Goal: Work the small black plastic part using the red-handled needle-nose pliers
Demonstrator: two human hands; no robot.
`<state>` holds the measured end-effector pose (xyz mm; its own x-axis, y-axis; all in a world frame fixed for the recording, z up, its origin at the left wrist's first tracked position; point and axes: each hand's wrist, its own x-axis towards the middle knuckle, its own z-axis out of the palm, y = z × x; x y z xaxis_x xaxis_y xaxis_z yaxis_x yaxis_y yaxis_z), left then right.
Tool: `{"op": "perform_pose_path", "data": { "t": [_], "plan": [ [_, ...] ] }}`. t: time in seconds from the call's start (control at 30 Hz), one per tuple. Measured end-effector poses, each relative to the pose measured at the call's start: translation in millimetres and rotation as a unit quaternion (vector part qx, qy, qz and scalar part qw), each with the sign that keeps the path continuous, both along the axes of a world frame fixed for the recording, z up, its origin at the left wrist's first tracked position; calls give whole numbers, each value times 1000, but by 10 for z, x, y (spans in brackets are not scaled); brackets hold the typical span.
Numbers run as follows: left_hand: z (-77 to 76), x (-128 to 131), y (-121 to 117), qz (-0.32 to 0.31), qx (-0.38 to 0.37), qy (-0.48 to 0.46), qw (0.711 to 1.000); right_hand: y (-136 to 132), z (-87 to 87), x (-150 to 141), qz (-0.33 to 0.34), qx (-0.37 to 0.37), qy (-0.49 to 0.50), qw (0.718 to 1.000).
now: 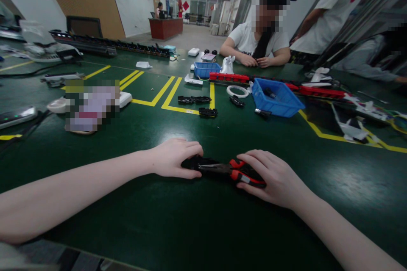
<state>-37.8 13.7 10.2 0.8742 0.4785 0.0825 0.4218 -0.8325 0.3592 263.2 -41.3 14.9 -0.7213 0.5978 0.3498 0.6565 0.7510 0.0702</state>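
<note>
My right hand (267, 173) is closed around the red and black handles of long-nose pliers (237, 170). Their jaws point left, toward a small black part (190, 162) gripped between the thumb and fingers of my left hand (178, 159). The plier tips reach this part; whether they pinch it I cannot tell. Both hands rest low over the green table (178, 216). Beyond them lie similar-looking black parts, one long piece (193, 100) inside a yellow-taped outline and a shorter piece (207, 112) on its front line.
A blue bin (276, 98) holds dark parts, with a white tape roll (238, 91) beside it. Further back are a smaller blue bin (206, 70) and red strips (229, 78). A phone (93, 108) lies at left. A person in a cap (263, 38) sits across the table.
</note>
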Motion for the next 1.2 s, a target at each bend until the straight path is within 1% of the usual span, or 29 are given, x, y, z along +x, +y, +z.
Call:
{"op": "perform_pose_path", "data": {
  "t": [0.4,0.6,0.83,1.2],
  "plan": [
    [-5,-13,2,-6,2,-12,1000,-18,5,-12,3,12,-10,1000],
    [-25,-18,4,-13,10,-2,1000,-32,17,-58,6,29,-18,999],
    [-18,-11,-1,-19,22,-3,1000,-24,48,-11,11,37,-27,999],
    [-26,-14,0,-27,44,-4,999,-9,32,13,12,28,-26,999]
  ]
}}
